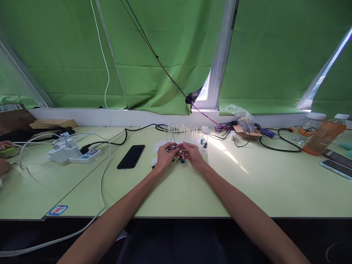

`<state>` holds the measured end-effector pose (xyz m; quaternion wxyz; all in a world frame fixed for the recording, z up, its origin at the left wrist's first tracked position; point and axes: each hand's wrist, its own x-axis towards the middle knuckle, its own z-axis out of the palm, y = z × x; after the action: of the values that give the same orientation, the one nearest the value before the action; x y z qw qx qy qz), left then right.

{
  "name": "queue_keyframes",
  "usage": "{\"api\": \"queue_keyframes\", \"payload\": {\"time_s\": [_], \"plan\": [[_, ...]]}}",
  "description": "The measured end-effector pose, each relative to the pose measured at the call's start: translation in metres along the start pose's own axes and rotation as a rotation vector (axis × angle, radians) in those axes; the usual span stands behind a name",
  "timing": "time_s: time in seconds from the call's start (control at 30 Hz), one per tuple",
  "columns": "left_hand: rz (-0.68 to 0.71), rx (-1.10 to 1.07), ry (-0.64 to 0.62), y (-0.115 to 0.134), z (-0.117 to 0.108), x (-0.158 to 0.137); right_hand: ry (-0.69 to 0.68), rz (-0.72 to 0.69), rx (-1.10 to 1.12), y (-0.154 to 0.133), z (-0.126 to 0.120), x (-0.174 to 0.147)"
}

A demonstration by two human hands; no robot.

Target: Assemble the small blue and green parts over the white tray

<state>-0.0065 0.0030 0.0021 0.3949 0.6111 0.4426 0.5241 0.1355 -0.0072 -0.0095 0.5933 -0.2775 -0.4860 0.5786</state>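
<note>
My left hand point(165, 156) and my right hand point(193, 154) meet over the middle of the table, fingers pinched close together. Between the fingertips is something small and dark with a thin stem pointing up; its kind is too small to make out. A small blue piece point(182, 160) lies just below the fingers, among other dark bits partly hidden by the hands. Behind the hands stands a group of thin, pale upright sticks point(188, 130). Small clear vials point(205, 144) with white tops and blue and dark parts stand beside my right hand.
A black phone point(131, 157) lies left of my hands. Further left are a white power strip point(85, 157) with plugs, trailing white cables, and another person's hand point(4, 167). At right are a small cardboard box point(247, 134), an orange-liquid bottle point(324, 135) and another phone point(337, 168).
</note>
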Motion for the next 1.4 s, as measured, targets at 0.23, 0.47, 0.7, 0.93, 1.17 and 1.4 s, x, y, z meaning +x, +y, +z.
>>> {"api": "queue_keyframes", "payload": {"time_s": [0.23, 0.47, 0.7, 0.93, 1.17, 1.4], "plan": [[0.003, -0.037, 0.0, 0.0005, -0.0001, 0.0003, -0.039, 0.004, 0.003, 0.001, -0.0019, 0.0003], [-0.009, -0.088, -0.016, 0.0041, -0.0003, -0.0011, -0.074, -0.008, -0.006, -0.0015, 0.0006, -0.0018], [-0.02, -0.105, -0.012, 0.0057, 0.0, -0.0025, -0.083, -0.029, -0.011, -0.0006, 0.0012, -0.0014], [-0.029, -0.108, -0.005, 0.0071, 0.001, -0.0034, -0.076, -0.014, -0.02, -0.0027, 0.0032, -0.0027], [-0.026, -0.124, -0.011, 0.0062, 0.0013, -0.0024, -0.07, -0.012, -0.029, -0.0022, 0.0033, -0.0024], [-0.024, -0.133, -0.031, 0.0032, 0.0012, -0.0014, -0.066, -0.007, -0.03, -0.0044, 0.006, -0.0042]]}}
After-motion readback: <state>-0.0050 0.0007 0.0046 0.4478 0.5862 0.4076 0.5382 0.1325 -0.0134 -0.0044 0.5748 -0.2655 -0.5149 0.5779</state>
